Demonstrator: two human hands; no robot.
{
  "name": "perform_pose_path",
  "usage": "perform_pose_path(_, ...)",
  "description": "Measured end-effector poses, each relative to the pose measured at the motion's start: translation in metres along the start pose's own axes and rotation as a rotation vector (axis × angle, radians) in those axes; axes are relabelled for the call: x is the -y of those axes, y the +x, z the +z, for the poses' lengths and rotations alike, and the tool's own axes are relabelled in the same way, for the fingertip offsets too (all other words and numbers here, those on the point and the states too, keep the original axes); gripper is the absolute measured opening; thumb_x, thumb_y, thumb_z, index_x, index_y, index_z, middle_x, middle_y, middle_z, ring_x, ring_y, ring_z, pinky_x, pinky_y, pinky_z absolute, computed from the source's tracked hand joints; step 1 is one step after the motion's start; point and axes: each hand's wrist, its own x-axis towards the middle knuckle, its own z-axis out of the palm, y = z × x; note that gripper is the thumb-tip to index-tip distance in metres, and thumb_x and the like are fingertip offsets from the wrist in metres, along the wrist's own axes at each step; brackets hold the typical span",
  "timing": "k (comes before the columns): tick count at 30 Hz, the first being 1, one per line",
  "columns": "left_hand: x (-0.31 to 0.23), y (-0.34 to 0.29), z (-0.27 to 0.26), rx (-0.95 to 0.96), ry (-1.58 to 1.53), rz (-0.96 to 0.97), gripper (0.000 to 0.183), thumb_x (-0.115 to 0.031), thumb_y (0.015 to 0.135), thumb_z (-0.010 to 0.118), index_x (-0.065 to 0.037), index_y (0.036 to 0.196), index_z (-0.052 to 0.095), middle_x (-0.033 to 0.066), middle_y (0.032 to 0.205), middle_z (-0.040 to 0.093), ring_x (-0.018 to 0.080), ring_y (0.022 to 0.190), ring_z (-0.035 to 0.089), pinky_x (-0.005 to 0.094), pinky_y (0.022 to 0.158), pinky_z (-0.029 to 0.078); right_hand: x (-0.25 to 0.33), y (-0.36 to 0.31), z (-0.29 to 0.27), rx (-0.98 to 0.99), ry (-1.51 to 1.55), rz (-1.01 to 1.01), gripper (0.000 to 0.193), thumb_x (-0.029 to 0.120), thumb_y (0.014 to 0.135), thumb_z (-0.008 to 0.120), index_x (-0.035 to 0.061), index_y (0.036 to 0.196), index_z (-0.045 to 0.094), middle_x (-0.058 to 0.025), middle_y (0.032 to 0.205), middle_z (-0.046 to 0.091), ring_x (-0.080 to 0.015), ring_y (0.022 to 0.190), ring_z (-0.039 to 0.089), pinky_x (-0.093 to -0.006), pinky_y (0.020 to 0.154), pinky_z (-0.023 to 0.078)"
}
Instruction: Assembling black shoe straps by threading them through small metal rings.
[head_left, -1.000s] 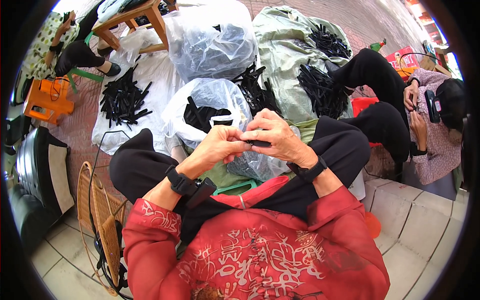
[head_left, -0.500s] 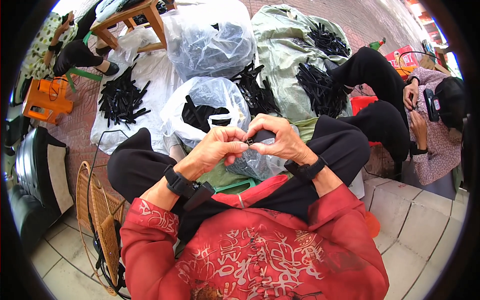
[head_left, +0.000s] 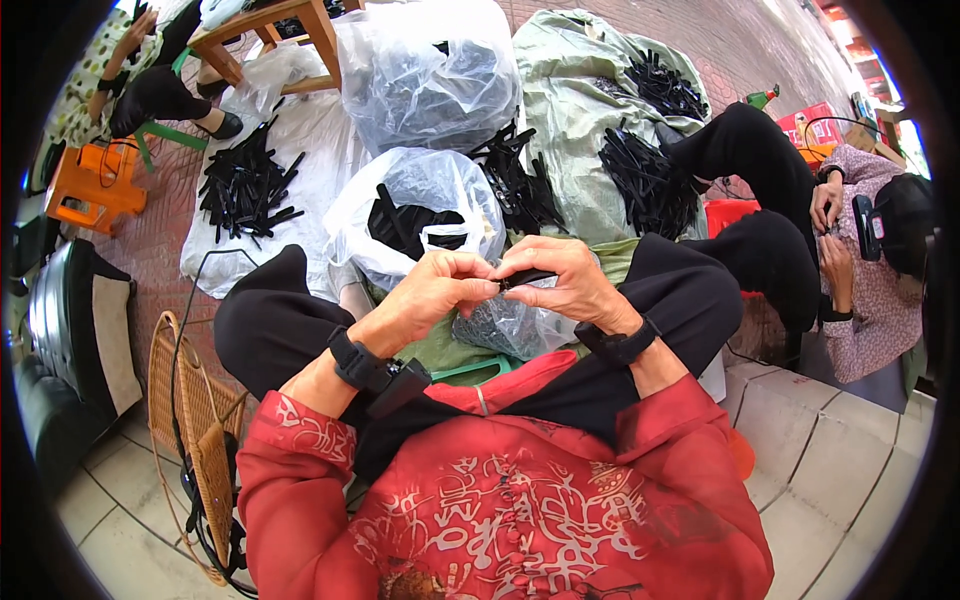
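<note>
Above my lap, both hands meet at the fingertips around a slim black strip-shaped piece (head_left: 526,277); its exact kind is too small to make out. My right hand (head_left: 572,280) is closed along its length, with the strip between thumb and fingers. My left hand (head_left: 440,291) pinches at its left end, where a tiny shiny part shows. Just beyond the hands stands an open white plastic bag (head_left: 345,215) holding similar black strips. A clear bag of small dark parts (head_left: 520,330) lies under my right hand.
Piles of black strips lie on a white sheet (head_left: 315,150) at left and a green sheet (head_left: 560,75) at right. A large clear bag (head_left: 430,95) stands between them. A wicker chair (head_left: 205,450) is at left. Co-workers sit at far left and at right, the right one handling something small.
The black strip has turned in my fingers, from end-on to lying lengthwise in my right hand. Both hands stay close together. The view has shifted slightly.
</note>
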Motion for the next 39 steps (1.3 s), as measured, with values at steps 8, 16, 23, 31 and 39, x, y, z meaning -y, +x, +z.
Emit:
perform_pose_path(8,-0.005,-0.003,0.0,0.026,-0.221,-0.12,0.007,-0.005,0.074,0.062,-0.003,0.079,0.059,0.0004,0.065,0.054,0.0064,0.048,0.046,0.0185,0.042,0.036,-0.003,-0.004,-0.001,-0.039,0.058,-0.012,0.023,0.006,0.064,0.066,0.0035,0.087,0.061,-0.0085,0.083,0.061,-0.0198,0.079,0.059,-0.0279,0.07,0.046)
perform_pose_path(16,0.001,-0.006,-0.001,0.094,-0.339,-0.038,0.01,-0.004,0.074,0.062,-0.002,0.083,0.059,0.0033,0.066,0.055,0.0081,0.049,0.049,0.0199,0.041,0.039,0.005,-0.003,0.003,-0.134,0.064,-0.025,0.023,0.002,0.06,0.063,0.0033,0.083,0.062,-0.0068,0.08,0.062,-0.0176,0.074,0.059,-0.0265,0.068,0.046)
perform_pose_path(23,0.003,-0.006,0.0,0.138,-0.33,0.037,0.011,-0.005,0.074,0.062,-0.002,0.085,0.059,0.0031,0.068,0.055,0.009,0.052,0.051,0.0203,0.043,0.041,0.005,-0.004,0.003,-0.168,0.064,-0.089,0.023,0.0,0.061,0.064,0.0022,0.084,0.06,-0.0092,0.079,0.06,-0.0167,0.071,0.058,-0.0248,0.062,0.046)
perform_pose_path(31,-0.005,-0.012,0.005,0.126,-0.323,0.027,0.017,-0.003,0.072,0.064,0.001,0.088,0.058,0.0052,0.068,0.056,0.0123,0.051,0.054,0.0224,0.045,0.045,0.008,-0.008,-0.001,-0.194,0.109,-0.043,0.025,0.0,0.062,0.065,0.0024,0.086,0.061,-0.0076,0.08,0.061,-0.0169,0.073,0.058,-0.0249,0.065,0.046)
perform_pose_path(39,-0.009,-0.014,0.003,0.109,-0.276,0.062,0.022,-0.001,0.069,0.066,0.002,0.088,0.054,0.0083,0.066,0.058,0.014,0.05,0.056,0.0245,0.045,0.047,0.011,-0.009,-0.005,-0.156,0.073,-0.081,0.025,0.0,0.062,0.065,0.0021,0.087,0.061,-0.0082,0.08,0.06,-0.0174,0.071,0.058,-0.0244,0.062,0.046)
